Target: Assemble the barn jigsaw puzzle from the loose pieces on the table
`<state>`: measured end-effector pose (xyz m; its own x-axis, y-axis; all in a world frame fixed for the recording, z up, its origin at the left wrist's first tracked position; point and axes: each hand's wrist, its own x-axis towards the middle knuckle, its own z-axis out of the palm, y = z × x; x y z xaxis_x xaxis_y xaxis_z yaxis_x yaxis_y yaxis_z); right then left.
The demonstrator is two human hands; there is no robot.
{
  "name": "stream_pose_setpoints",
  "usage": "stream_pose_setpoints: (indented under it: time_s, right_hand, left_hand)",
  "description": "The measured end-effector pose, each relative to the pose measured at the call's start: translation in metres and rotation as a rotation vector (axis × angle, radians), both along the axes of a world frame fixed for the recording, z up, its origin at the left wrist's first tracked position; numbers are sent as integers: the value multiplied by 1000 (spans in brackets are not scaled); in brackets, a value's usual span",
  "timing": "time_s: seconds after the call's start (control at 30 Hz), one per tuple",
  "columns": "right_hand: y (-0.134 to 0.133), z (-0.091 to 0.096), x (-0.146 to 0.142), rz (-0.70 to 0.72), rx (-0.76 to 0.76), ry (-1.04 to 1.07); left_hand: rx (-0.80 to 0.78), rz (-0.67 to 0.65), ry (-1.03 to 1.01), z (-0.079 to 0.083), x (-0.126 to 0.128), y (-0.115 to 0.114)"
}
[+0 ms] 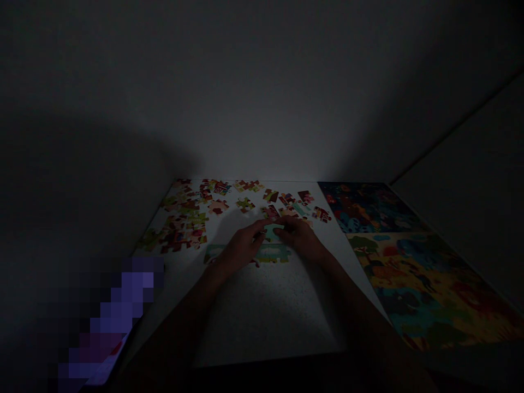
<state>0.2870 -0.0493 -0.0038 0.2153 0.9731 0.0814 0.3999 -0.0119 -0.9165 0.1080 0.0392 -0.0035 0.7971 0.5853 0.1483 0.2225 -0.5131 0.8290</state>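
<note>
Both my hands meet over the middle of a white table in dim light. Between them is a pale green jigsaw puzzle piece. My left hand has its fingers closed on the piece's left side. From the right, my right hand pinches the same piece. Just below lies a joined strip of puzzle pieces, pale green, partly covered by my left hand and wrist. Right beyond my fingertips, several loose puzzle pieces lie close together.
Many loose pieces are heaped at the table's left side, with others along the back edge. Two finished-looking animal pictures, a dark one and a yellow one, lie on the right. A wall rises behind. At lower left a blurred screen glows.
</note>
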Motion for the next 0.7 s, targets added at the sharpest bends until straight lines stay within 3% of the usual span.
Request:
stream_pose_setpoints:
  time_s: [0.7]
  right_hand:
    - [-4,2,15,15,-11,72]
  left_hand:
    - [88,61,50,-4,-2,2]
